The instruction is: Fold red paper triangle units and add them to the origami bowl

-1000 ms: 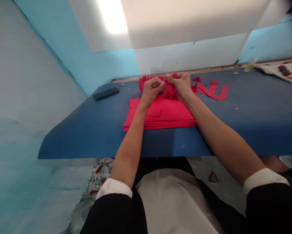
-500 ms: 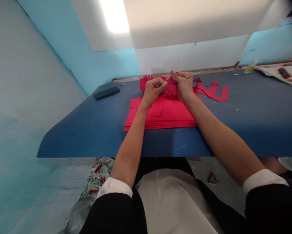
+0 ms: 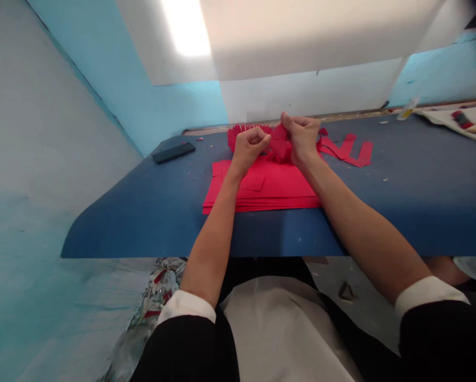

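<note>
Between my hands is a small piece of red paper (image 3: 279, 136), held above a stack of red paper sheets (image 3: 285, 183). My left hand (image 3: 249, 149) is closed, thumb and forefinger pinching the paper's left edge. On the other side my right hand (image 3: 303, 139) is closed on the same piece, its thumb pointing up. Behind my left hand lies a red paper piece with a spiky fringe (image 3: 238, 133). Folded red bits sit on the stack just below the held paper, partly hidden by my right hand.
Red paper strips (image 3: 351, 148) lie right of the stack. A dark phone (image 3: 174, 152) is at the left. Toward the back right are a small glue bottle (image 3: 408, 109) and a whitish sheet (image 3: 440, 118) with items on it. The blue table's front edge (image 3: 261, 253) runs before my lap.
My right hand has shifted slightly right, and more of the red paper shows between the hands. My left hand has barely moved.
</note>
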Tool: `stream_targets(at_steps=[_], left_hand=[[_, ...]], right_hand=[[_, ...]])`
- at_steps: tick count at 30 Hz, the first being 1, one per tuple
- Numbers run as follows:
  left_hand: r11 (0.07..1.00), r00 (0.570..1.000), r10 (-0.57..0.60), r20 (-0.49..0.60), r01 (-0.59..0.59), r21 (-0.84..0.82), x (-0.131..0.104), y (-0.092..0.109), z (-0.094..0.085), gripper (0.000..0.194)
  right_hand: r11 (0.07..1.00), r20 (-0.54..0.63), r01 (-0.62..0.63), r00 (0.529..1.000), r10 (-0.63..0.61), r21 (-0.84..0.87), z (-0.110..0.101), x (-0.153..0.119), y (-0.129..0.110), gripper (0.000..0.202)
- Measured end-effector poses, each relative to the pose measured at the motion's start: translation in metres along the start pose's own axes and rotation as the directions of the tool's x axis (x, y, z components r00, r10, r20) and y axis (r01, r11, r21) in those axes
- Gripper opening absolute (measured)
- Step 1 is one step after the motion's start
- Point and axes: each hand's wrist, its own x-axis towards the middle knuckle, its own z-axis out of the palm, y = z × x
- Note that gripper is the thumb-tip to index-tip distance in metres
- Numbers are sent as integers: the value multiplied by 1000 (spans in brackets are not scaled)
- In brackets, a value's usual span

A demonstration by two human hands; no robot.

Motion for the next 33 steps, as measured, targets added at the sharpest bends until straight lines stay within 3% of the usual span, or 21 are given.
stream_targets(at_steps=[1, 4, 6, 8, 10, 12, 14, 20, 26, 29, 33], left_hand=[[1000, 1000, 11, -14, -11, -2, 0, 0, -1, 42], [999, 989, -21, -146, 14, -49, 2, 2, -2, 48], [993, 969, -90, -231, 70, -97, 3, 4, -2, 50], [982, 955, -158, -250, 125, -141, 3, 7, 0, 50], [973, 954, -197, -226, 162, -164, 3, 9, 1, 49], [971, 958, -204, -200, 172, -166, 3, 8, 1, 48], [973, 962, -196, -189, 168, -156, 3, 5, 1, 46], [981, 975, -162, -153, 142, -136, 5, -5, -5, 34], [973, 999, 25, -48, -35, -229, 8, -10, -8, 15], [988, 994, 101, -34, -105, -114, 9, -13, -7, 12], [992, 985, 118, -125, -111, 62, 9, -13, -8, 11]], right_hand=[[1000, -121, -7, 993, 7, -2, -3, 1, -1, 70], [1000, -150, -19, 988, 19, 1, -10, 1, -5, 62], [994, -31, 97, 995, -99, -53, -10, -3, -8, 47], [958, 154, 266, 956, -249, -107, -6, -10, -11, 42], [927, 298, 339, 912, -281, -162, 0, -15, -11, 29], [911, 333, 376, 892, -306, -169, 4, -18, -11, 14], [914, 292, 359, 909, -297, -187, 5, -19, -11, 8], [948, 199, 291, 944, -263, -127, 3, -11, 0, 21], [974, 161, 224, 963, -215, -43, 6, -1, 12, 36], [978, 167, 208, 965, -204, -11, 8, -3, 9, 38], [977, 182, 211, 961, -206, -9, 10, -7, 3, 39]])
